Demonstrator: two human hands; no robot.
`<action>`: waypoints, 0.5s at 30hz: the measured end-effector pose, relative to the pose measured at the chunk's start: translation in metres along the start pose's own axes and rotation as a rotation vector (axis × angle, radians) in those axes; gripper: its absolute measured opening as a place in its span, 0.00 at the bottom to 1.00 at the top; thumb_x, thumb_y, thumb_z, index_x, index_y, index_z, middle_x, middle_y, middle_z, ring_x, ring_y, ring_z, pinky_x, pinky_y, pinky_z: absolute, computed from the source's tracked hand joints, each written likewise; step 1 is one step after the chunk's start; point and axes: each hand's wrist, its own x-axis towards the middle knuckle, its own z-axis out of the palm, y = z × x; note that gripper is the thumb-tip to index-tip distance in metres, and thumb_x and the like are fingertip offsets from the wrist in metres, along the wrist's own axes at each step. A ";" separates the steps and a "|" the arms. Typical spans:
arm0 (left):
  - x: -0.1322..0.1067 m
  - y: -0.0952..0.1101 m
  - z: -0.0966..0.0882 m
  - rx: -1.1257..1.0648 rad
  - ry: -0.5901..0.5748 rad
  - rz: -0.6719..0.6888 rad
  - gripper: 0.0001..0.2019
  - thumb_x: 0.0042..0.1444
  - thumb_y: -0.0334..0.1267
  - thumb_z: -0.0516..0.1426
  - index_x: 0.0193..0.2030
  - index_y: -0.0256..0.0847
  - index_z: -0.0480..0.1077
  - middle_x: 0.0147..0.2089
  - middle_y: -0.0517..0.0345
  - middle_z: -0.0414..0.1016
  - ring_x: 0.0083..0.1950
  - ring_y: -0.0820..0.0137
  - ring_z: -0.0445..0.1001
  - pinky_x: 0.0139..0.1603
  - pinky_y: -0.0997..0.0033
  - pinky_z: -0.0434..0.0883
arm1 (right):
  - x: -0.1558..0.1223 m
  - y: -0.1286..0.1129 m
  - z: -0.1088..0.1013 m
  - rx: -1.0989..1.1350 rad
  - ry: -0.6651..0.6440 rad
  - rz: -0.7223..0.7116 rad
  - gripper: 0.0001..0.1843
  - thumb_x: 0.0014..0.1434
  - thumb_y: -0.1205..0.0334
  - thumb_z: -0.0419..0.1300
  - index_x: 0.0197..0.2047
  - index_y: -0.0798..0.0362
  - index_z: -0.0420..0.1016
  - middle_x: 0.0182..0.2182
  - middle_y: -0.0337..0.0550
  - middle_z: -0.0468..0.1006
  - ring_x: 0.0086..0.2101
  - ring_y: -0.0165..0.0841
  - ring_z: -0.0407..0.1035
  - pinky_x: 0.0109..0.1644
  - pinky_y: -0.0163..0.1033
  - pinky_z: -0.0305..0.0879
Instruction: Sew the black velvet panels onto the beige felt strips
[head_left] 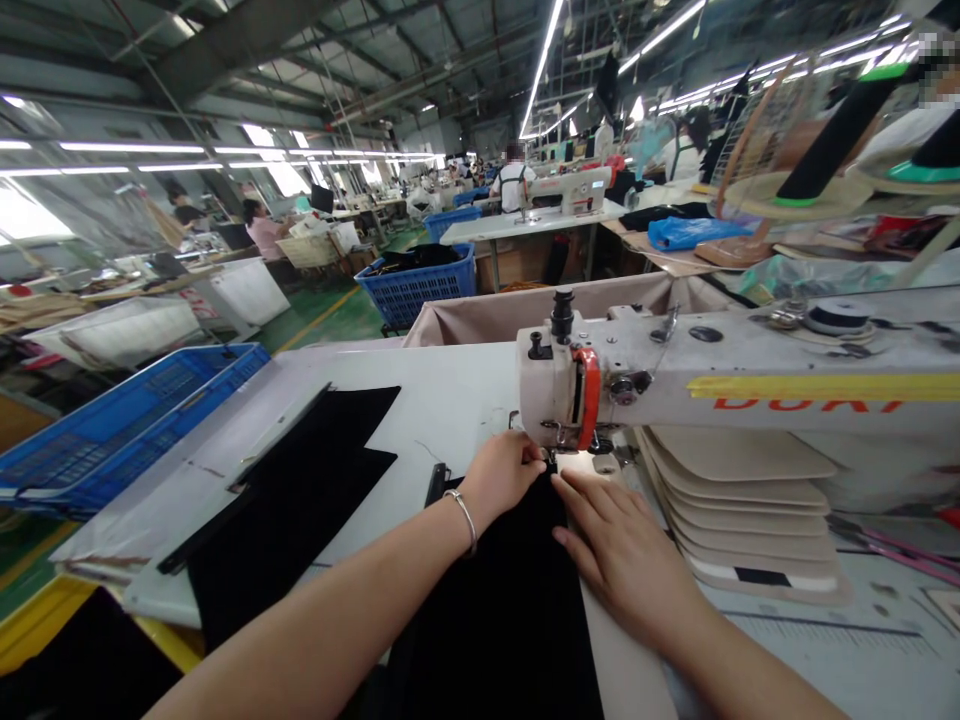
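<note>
A black fabric piece (517, 590) lies under my arms, its far end at the foot of the sewing machine (555, 385). Beside the needle area, my left hand (504, 472) is closed, thumb and forefinger pinched at the fabric's far edge. My right hand (619, 540) lies flat, fingers stretched forward, along the right side of the black fabric and the pale surface next to it. The needle tip itself is too small to make out. To the left, more black fabric (285, 510) with a dark strip along its edge is spread on the white table (450, 385).
Beige padded panels (750, 510) are stacked under the machine arm. Pink-handled scissors (900, 548) lie at the right. A blue crate (135, 430) and a yellow bin (52, 620) stand left. Thread cones (832, 140) rise at the upper right. Other people work farther back.
</note>
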 end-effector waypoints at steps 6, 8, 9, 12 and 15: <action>-0.011 0.009 -0.005 0.068 0.046 0.037 0.04 0.56 0.32 0.57 0.37 0.39 0.73 0.41 0.53 0.76 0.44 0.63 0.73 0.49 0.64 0.70 | 0.000 0.001 0.002 -0.012 -0.026 0.018 0.28 0.66 0.53 0.50 0.66 0.51 0.55 0.60 0.48 0.64 0.57 0.42 0.58 0.58 0.51 0.58; -0.025 0.012 -0.008 0.128 0.017 0.164 0.06 0.59 0.32 0.56 0.41 0.40 0.72 0.48 0.53 0.74 0.52 0.62 0.71 0.57 0.61 0.67 | -0.001 0.002 0.003 -0.007 -0.019 0.020 0.28 0.66 0.52 0.51 0.66 0.51 0.57 0.60 0.48 0.64 0.57 0.42 0.59 0.58 0.51 0.58; -0.032 0.014 -0.009 0.166 -0.008 0.242 0.07 0.60 0.32 0.55 0.44 0.40 0.71 0.51 0.53 0.73 0.56 0.63 0.69 0.60 0.59 0.65 | -0.001 0.002 0.003 -0.002 -0.016 0.021 0.27 0.65 0.52 0.51 0.65 0.51 0.58 0.60 0.48 0.65 0.57 0.42 0.59 0.58 0.51 0.59; -0.047 0.013 -0.008 0.251 -0.063 0.382 0.12 0.64 0.33 0.52 0.52 0.39 0.68 0.58 0.51 0.70 0.62 0.64 0.64 0.66 0.57 0.61 | 0.000 0.002 0.003 0.014 -0.011 0.022 0.27 0.64 0.53 0.52 0.64 0.50 0.59 0.59 0.49 0.66 0.56 0.42 0.60 0.57 0.51 0.60; -0.049 0.008 -0.007 0.273 -0.065 0.397 0.13 0.64 0.32 0.51 0.55 0.39 0.67 0.60 0.50 0.68 0.65 0.64 0.63 0.69 0.56 0.59 | 0.001 0.001 0.001 0.016 -0.011 0.037 0.26 0.64 0.55 0.52 0.65 0.50 0.59 0.58 0.49 0.66 0.56 0.43 0.61 0.57 0.51 0.60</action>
